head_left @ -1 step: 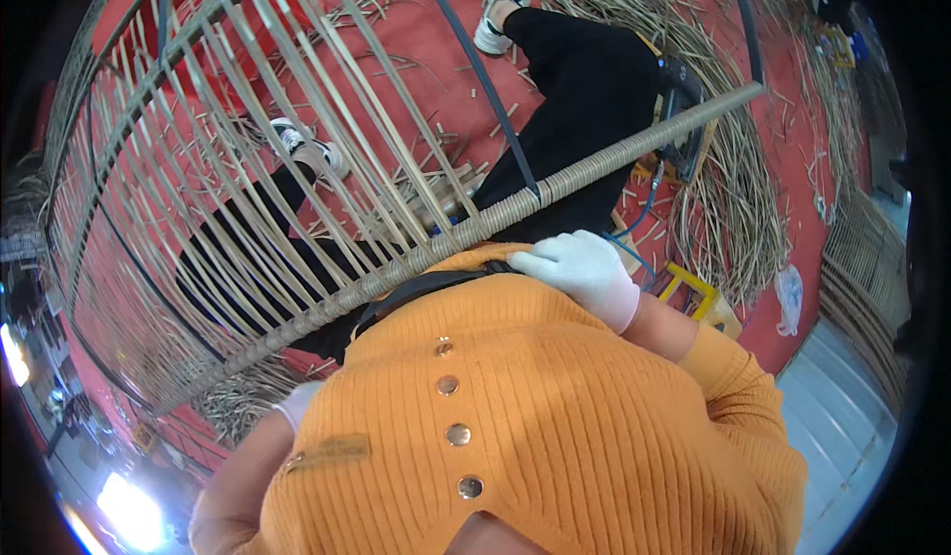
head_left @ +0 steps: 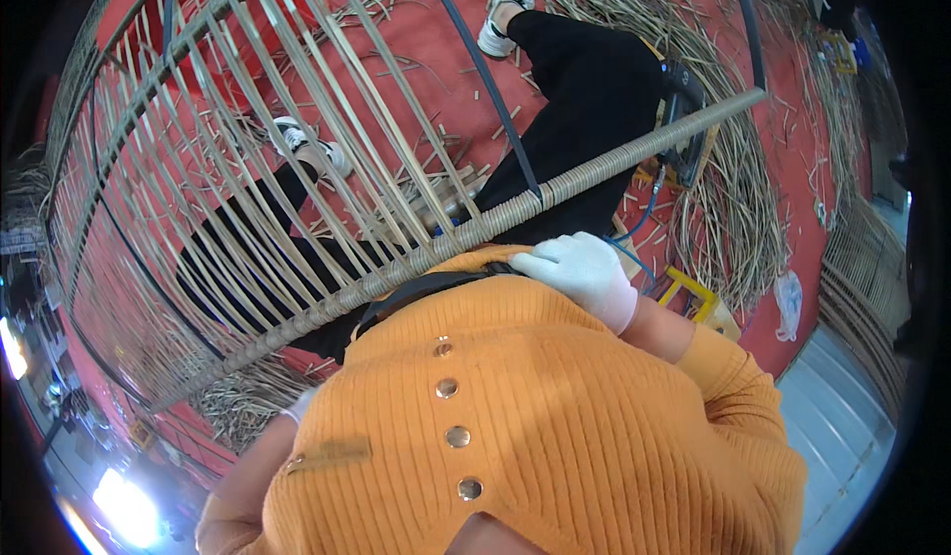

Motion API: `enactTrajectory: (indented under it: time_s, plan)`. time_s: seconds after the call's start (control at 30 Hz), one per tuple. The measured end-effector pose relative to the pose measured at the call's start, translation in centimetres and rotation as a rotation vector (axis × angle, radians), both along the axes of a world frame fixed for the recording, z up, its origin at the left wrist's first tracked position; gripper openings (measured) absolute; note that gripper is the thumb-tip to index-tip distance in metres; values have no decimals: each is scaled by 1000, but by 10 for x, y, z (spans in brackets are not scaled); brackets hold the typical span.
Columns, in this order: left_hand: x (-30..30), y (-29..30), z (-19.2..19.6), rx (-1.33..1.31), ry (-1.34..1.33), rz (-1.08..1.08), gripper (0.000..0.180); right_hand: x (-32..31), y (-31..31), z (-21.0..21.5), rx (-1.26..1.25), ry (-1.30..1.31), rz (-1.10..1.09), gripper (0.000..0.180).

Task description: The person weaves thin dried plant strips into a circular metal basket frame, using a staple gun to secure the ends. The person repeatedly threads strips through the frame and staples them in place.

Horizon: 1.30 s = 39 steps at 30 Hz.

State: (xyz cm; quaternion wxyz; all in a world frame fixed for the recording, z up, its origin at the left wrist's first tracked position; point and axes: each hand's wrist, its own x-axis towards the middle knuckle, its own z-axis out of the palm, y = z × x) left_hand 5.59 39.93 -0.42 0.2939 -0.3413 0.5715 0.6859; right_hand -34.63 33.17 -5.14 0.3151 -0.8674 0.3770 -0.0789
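Note:
My right hand (head_left: pixel 580 273), in a white glove, is at my waist. Its fingers are curled and pressed at the hem of my orange sweater (head_left: pixel 505 357), beside a dark belt (head_left: pixel 426 288). Most of my left hand (head_left: pixel 299 404) is hidden behind my side; only a bit of white glove shows, its fingers out of sight. Across my lap slants a large curved frame, its near bar (head_left: pixel 475 228) wrapped in tan rattan. Many thin rattan strips (head_left: pixel 337 129) run from that bar to the far side, between dark metal rods (head_left: pixel 485 75). Neither hand touches the frame visibly.
A dark power tool (head_left: pixel 682 124) with a blue hose (head_left: pixel 649 213) sits by my right thigh, beyond the bar. Rattan bundles (head_left: pixel 728 228) and cut scraps litter the red floor (head_left: pixel 426 55). A yellow frame-like object (head_left: pixel 693 298) and a plastic bag (head_left: pixel 788 305) lie to the right.

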Motion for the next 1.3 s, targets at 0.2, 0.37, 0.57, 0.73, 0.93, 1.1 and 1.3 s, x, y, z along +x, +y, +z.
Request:
enactTrajectory:
  time_s: [0.2,0.37,0.57,0.73,0.93,1.1,1.3]
  plan:
    - [12,71,-25,194,-74,428,30,27,-13,-12,-8,124,96,23]
    - [11,98,-30,273,-88,673,31,46,-32,-13,-19,-97,309,19]
    - [5,109,-37,318,-70,836,32,47,-29,-18,-48,70,364,17]
    - [4,109,-50,313,-41,908,33,49,-33,-22,-146,31,336,9]
    - [5,106,-63,325,-27,962,35,45,-40,10,96,227,328,21]
    - [6,103,-75,335,-10,991,36,53,-43,22,192,293,383,27]
    - [9,105,-87,350,1,1032,38,94,-60,-2,145,71,621,19]
